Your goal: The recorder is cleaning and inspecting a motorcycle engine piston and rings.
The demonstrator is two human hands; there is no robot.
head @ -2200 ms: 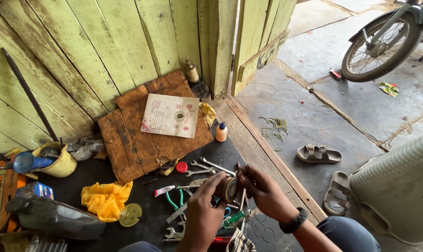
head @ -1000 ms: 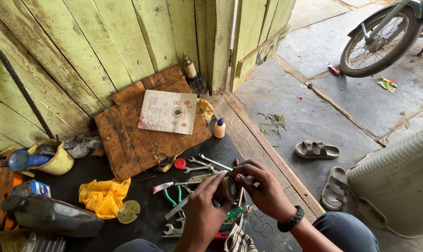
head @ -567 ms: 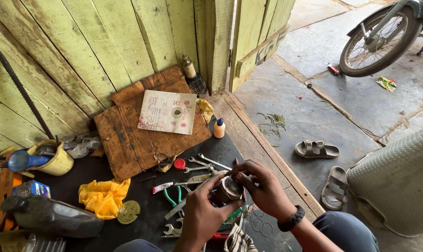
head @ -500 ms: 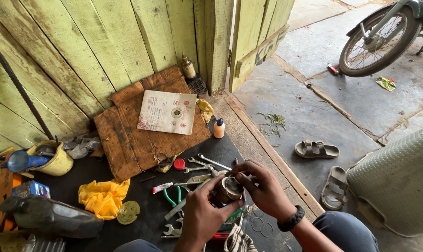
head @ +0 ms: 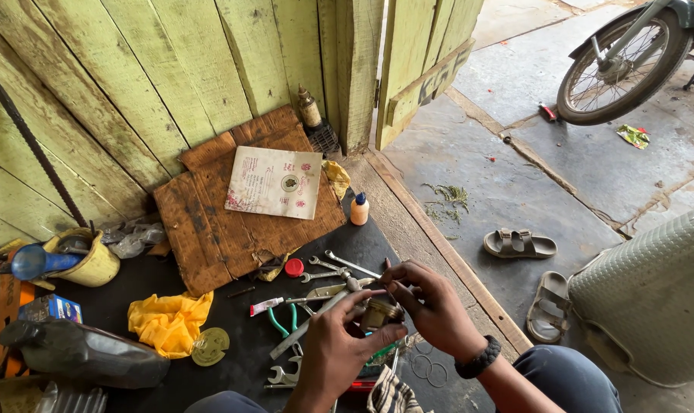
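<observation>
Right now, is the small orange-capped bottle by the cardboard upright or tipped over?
Upright: the small bottle stands on its base, orange cap on top, on the black mat beside the cardboard.

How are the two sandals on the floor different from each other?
The far sandal lies flat and sideways across the concrete floor; the near sandal points away, its end beside the grey woven basket. The far one lies alone in the open. Both are grey-brown with straps and lie sole down.

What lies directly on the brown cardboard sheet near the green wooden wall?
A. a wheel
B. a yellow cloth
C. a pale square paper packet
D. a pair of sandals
C: the pale square paper packet lies flat on the brown cardboard sheet, below the green wooden wall.
</observation>
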